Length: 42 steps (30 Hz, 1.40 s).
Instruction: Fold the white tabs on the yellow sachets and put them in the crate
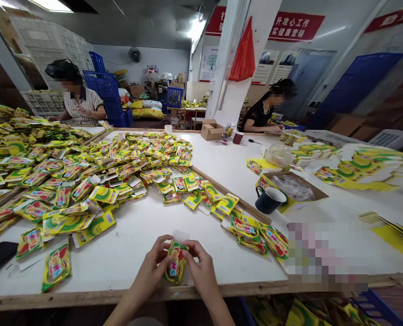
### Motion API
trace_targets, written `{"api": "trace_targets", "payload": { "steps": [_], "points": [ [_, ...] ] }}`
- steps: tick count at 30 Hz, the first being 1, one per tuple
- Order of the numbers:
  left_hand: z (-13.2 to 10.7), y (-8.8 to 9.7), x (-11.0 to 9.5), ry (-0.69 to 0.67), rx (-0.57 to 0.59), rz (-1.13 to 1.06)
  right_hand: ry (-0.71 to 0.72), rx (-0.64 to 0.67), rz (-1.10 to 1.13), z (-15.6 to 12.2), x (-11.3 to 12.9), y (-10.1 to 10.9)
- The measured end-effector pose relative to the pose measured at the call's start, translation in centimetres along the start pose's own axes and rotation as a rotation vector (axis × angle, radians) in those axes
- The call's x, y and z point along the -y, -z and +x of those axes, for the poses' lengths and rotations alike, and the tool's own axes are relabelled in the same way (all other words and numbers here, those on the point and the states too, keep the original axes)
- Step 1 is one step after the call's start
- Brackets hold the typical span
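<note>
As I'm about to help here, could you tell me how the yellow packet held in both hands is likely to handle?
The yellow packet looks thin and flat, so it is probably light. It curves between the left hand and right hand, so it is likely floppy. Its glossy surface may be slippery.

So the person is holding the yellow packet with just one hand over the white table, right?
Not quite. It is two hands, not one: the left hand and the right hand both pinch the yellow packet over the white table. The head view shows it.
</note>
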State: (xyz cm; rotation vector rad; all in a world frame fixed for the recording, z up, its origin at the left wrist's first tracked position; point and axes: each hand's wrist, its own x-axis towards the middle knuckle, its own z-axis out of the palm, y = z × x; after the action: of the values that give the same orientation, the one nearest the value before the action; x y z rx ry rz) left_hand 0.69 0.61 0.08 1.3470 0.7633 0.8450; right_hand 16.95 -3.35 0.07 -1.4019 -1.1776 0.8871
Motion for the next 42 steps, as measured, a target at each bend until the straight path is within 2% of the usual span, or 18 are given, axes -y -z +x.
{"api": "trace_targets", "payload": {
  "steps": [3, 8, 12, 15, 20, 30, 37, 42],
  "points": [
    [0.1, 0.7, 0.1, 0.029, 0.047, -0.016, -0.017, 0.035, -0.03, 0.4, 0.2, 0.1],
    [0.2, 1.8, 0.1, 0.026, 0.07, 0.008, 0.068, 0.033, -0.012, 1.1, 0.4, -1.1],
    [-0.3, 1.9, 0.2, -0.087, -0.037, 0.062, 0.034, -0.007, 0.073, 1.1, -0.1, -2.1],
    [-0.7, 1.8, 0.2, -0.124, -0.119, 0.125, 0.046, 0.042, 0.01, 0.9, 0.1, -2.1],
    [-0.8, 1.7, -0.5, -0.099, -0.207, 0.314, 0.095, 0.099, -0.049, 0.7, 1.2, -2.0],
    [0.0, 1.1, -0.9, -0.047, -0.318, 0.245, 0.054, 0.023, -0.118, 1.3, 2.5, -2.5],
    [-0.3, 0.9, -0.8, -0.034, -0.293, 0.143, 0.028, 0.082, 0.005, 1.1, 2.3, -2.6],
    [-0.7, 1.4, -0.5, -0.029, -0.262, 0.199, 0.003, 0.122, 0.047, 1.0, 1.9, -2.1]
  ]
}}
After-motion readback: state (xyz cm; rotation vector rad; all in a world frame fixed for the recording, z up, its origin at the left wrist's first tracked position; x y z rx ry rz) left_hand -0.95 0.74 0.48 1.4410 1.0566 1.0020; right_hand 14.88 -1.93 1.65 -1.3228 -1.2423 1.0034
